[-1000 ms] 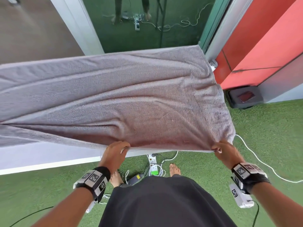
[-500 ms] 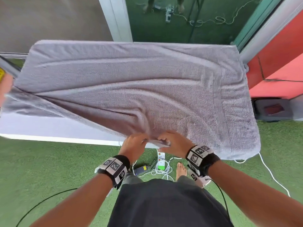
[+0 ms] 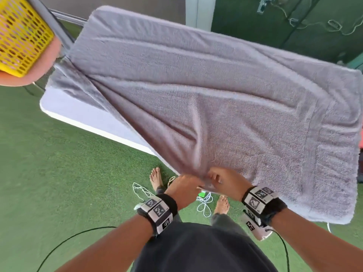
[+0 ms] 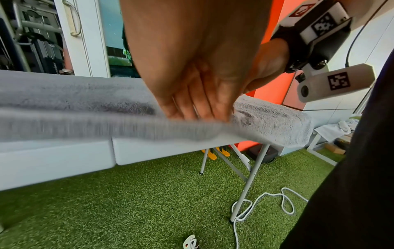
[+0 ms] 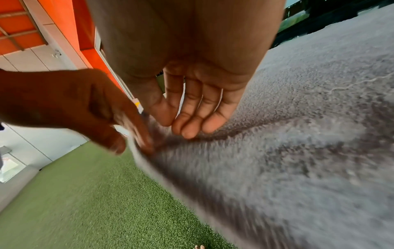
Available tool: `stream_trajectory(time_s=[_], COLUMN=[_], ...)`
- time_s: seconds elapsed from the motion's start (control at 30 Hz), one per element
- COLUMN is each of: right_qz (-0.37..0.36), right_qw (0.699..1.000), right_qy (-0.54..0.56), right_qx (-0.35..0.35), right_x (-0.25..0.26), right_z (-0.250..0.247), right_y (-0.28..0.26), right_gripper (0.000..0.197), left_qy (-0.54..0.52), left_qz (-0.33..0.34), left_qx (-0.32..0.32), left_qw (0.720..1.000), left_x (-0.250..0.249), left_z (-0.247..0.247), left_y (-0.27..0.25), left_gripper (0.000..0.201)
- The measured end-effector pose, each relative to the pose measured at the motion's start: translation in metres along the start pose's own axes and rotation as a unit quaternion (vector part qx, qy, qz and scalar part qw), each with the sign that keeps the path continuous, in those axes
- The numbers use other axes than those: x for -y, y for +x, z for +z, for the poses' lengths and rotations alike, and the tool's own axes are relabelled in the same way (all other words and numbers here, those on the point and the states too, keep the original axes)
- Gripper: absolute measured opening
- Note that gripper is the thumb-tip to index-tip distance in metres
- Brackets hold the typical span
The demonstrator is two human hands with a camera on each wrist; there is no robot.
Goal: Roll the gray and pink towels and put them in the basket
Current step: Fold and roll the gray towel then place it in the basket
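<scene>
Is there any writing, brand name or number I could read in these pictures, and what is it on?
No words, brands or numbers can be read in any view.
left wrist band: only black-and-white square code patterns, no letters.
right wrist band: the same kind of patterns, and one more on its white camera pod.
gray towel and yellow basket: no label or print shows.
</scene>
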State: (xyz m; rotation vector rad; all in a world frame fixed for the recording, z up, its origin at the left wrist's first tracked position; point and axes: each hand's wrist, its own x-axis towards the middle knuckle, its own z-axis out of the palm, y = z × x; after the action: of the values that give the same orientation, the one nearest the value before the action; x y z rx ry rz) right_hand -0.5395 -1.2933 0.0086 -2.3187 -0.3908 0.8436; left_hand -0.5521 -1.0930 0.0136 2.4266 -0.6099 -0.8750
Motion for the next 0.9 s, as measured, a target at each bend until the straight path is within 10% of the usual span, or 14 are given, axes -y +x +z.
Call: stream_trajectory(time_s=[0.1, 0.37, 0.6, 0.9], right_qz=[0.002, -0.022, 0.057, 0.090], right_qw=[1.000, 0.999, 0.996, 0.990], right_qy=[-0.007, 0.006, -0.022, 0.019], right_qx=[0.007, -0.039, -0.072, -0.103], right_x=[0.024, 0.130, 0.205, 0.225], right_z=[-0.009, 0.012, 0.033, 0.024], right_y=[0.031, 0.185, 0.283, 0.295], right_gripper=[0.014, 0.015, 0.032, 0.016], left_qy=[-0.021, 0.077, 0.229, 0.147], left_qz=[-0.002, -0.083, -0.044, 0.063], left_qx=[0.008, -0.218, -0.134, -0.073], left_qw=[1.000, 0.969, 0.963, 0.984], left_x=[0.022, 0.191, 0.262, 0.290], left_z=[-0.016, -0.143, -0.211, -0.257], left_y=[-0.003, -0.006, 0.013, 0.015], left_gripper=[0.032, 0.048, 0.072, 0.039])
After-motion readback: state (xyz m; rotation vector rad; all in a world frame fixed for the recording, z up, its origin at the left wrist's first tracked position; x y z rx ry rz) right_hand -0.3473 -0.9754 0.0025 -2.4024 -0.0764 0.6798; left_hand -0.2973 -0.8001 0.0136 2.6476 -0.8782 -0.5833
